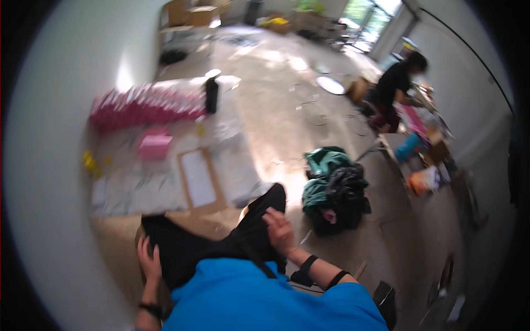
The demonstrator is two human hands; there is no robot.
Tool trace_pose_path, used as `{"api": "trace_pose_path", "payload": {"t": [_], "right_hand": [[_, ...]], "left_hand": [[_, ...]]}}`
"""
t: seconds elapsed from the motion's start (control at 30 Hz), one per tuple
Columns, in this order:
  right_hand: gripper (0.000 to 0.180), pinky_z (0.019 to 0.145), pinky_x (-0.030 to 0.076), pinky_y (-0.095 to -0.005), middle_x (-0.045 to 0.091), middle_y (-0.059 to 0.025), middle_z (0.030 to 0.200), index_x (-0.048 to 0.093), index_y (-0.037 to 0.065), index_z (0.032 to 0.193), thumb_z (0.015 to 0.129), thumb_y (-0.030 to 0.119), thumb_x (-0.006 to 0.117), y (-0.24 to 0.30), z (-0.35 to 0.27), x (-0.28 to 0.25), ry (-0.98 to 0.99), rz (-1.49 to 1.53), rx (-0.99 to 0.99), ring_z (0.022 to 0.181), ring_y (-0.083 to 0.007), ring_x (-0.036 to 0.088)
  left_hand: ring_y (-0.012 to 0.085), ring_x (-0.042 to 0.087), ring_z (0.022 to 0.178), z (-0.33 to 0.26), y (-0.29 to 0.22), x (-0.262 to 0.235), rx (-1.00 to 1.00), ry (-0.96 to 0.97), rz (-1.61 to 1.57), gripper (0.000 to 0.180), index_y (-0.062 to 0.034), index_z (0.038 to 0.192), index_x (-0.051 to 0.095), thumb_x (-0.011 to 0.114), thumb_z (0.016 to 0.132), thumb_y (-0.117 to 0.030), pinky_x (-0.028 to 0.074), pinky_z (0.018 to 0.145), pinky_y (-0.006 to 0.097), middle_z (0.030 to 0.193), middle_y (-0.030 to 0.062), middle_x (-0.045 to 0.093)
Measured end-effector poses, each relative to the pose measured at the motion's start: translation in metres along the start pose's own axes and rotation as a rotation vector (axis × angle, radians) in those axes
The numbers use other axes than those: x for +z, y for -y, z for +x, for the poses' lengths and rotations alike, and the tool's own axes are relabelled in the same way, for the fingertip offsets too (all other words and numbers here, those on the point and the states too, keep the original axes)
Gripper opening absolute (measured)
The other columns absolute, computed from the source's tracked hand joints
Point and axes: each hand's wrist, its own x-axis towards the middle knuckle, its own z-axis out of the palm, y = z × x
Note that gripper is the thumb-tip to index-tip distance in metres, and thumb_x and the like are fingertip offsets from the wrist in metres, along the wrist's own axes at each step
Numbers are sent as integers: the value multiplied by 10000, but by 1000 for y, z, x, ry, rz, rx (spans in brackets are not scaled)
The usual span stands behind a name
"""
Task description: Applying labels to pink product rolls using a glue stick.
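1. The left hand point(148, 262) lies flat, fingers spread, on the black trousers point(193, 243) at the left knee, holding nothing.
2. The right hand point(280, 230) rests open on the right leg of the same trousers, holding nothing.
3. Ahead on the floor point(276, 99) lie a cardboard sheet point(199, 179), a pink box point(154, 146) and a row of pink packages point(146, 105).
4. A heap of green and black clothing point(334, 187) sits just right of the knee.

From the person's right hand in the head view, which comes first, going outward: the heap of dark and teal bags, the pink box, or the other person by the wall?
From the right hand:
1. Bag heap, just to its right on the floor.
2. Pink box, up and to the left on the pale sheets.
3. Other person, far off at upper right, by the wall.
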Motion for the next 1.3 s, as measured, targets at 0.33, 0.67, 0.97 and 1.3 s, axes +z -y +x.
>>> {"api": "trace_pose_path", "payload": {"t": [0.33,0.67,0.97,1.3], "right_hand": [[193,787,534,-338,678,-150,1006,659,-11,1059,871,-7,618,17,77,59,136,432,300,891,-285,660],[202,772,543,-264,709,-71,1009,658,-42,1114,968,73,578,17,159,162,90,1275,1044,885,-155,679],[261,725,520,-365,616,-126,902,688,43,1002,789,-90,619,32,192,199,239,457,288,832,-315,616],[220,717,528,-336,638,-125,955,681,19,1016,826,-71,615,22,187,211,388,518,358,844,-253,637]], "left_hand": [[144,648,850,67,-52,40,-168,63,-289,253,-4,1153,650,623,934,-128,524,768,273,1024,81,676],[143,616,1081,128,-62,126,-562,136,-663,332,42,1249,583,592,975,-144,471,958,272,1184,97,652],[302,556,1120,170,-69,148,296,293,105,323,23,1149,638,655,838,-66,473,977,402,1179,114,629],[277,581,1093,183,-66,156,284,400,127,295,26,1121,655,671,839,-61,482,965,376,1193,105,623]]}}
